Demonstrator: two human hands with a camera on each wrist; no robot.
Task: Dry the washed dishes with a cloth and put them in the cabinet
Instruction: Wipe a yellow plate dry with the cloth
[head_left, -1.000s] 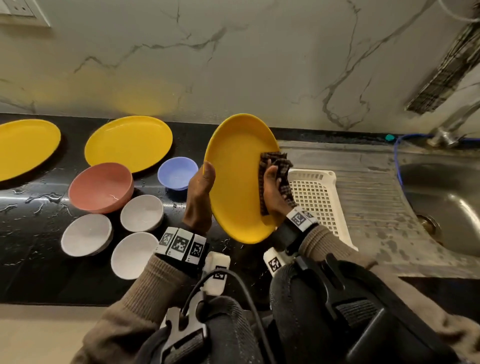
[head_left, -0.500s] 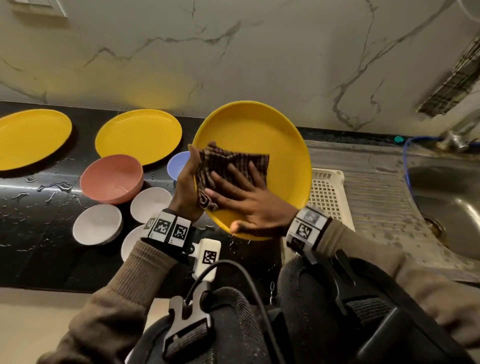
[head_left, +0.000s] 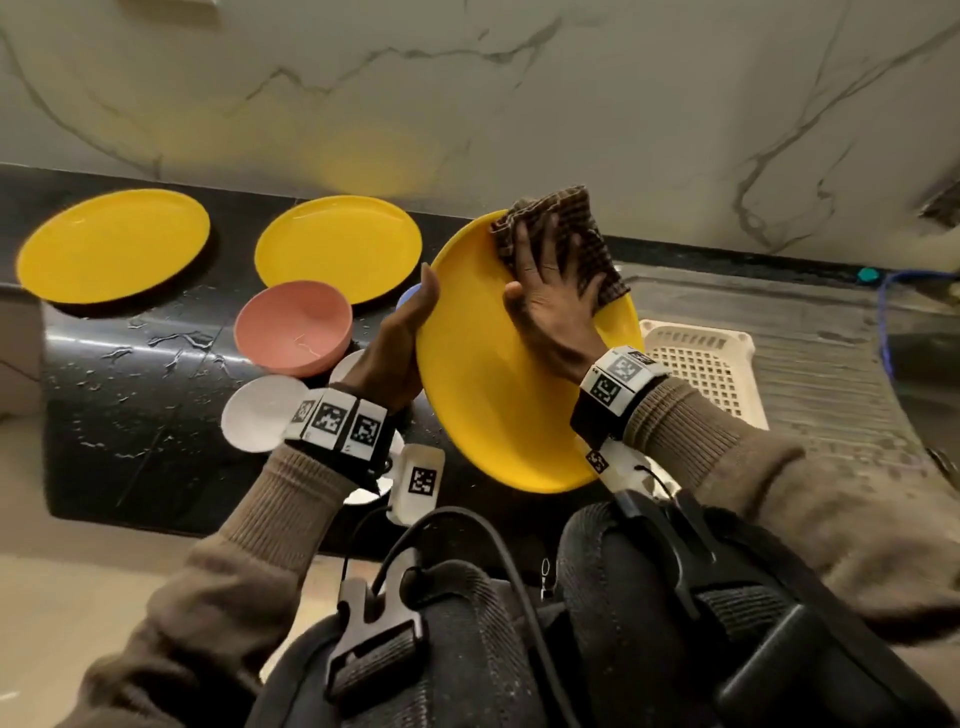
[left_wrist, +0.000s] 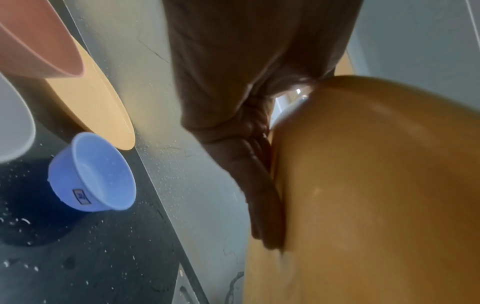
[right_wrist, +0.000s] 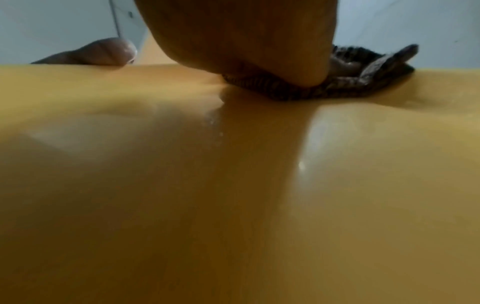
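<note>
Dim, warm indoor light; wide-angle edge bending in the head view; soft, motion-blurred wrist views with faint glare.

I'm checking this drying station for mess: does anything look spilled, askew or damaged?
Water droplets and streaks lie scattered on the black counter around the pink bowl and blue bowl. Otherwise nothing stands out: no visible cracks or chips, and the held yellow plate is tilted only for wiping.

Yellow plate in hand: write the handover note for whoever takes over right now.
Left hand: grips the raised yellow plate by its left rim.
Right hand: flat, pressing the checked cloth on the plate's upper face.
Done: nothing visibly put away; cabinet not in view.
Left: finish this plate, then dry two yellow plates, pink bowl, blue bowl and white bowls on the wet counter; store all.
</note>
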